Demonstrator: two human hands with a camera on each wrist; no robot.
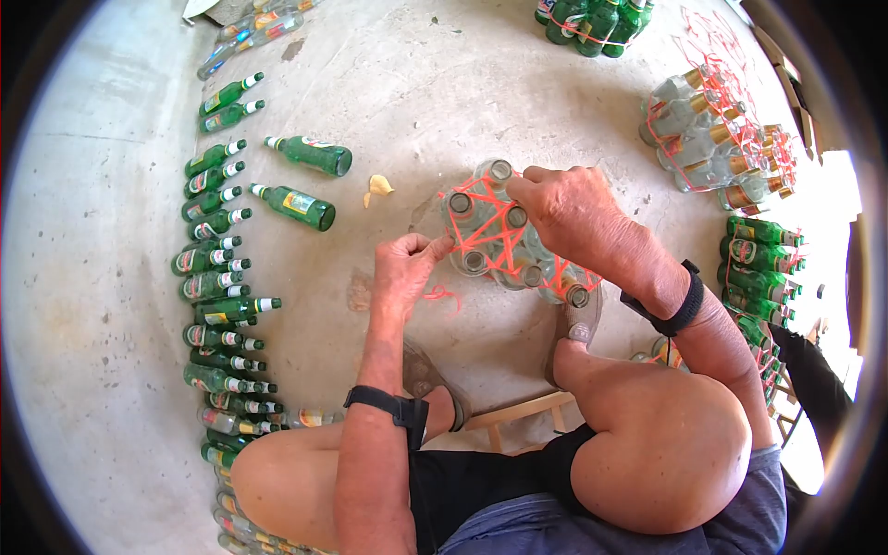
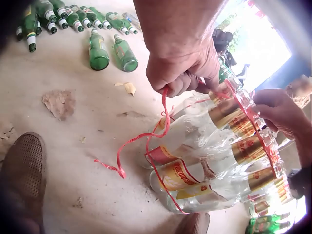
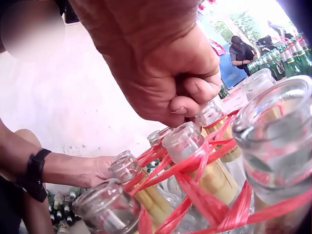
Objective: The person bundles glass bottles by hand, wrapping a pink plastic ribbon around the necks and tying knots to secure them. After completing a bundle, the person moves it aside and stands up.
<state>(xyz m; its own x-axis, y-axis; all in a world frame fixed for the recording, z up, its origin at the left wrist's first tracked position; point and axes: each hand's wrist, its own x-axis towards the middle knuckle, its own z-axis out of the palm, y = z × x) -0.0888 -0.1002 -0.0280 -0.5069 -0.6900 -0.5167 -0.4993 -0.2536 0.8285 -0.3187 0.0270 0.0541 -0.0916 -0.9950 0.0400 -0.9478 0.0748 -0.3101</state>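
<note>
A person sits on a low wooden stool (image 1: 518, 412) over a concrete floor (image 1: 416, 92). A cluster of clear glass bottles (image 1: 490, 242) stands upright on the floor between their feet, laced together at the necks with red string (image 1: 495, 229).

The left hand (image 1: 407, 268) is on the near left side of the cluster and touches it. Its fingers are curled tight and pinch the string. From the left wrist view, a loose tail of the string hangs below that fist and trails across the floor.

The right hand (image 1: 569, 208) rests on the far right top of the cluster. It is clenched just above the open bottle mouths, and a strand of the string leads into its curled fingers. From the right wrist view the fist sits directly over the crossed strands, and the thumb is tucked against the fingers.

A long row of green bottles (image 1: 217, 277) lies along the left of the floor. Two more green bottles (image 1: 310, 153) lie apart from the row, nearer the cluster. Tied bundles of clear bottles (image 1: 717, 139) stand at the far right, well apart from the hands. A shoe (image 1: 581, 319) sits just beside the cluster on its near right side.
</note>
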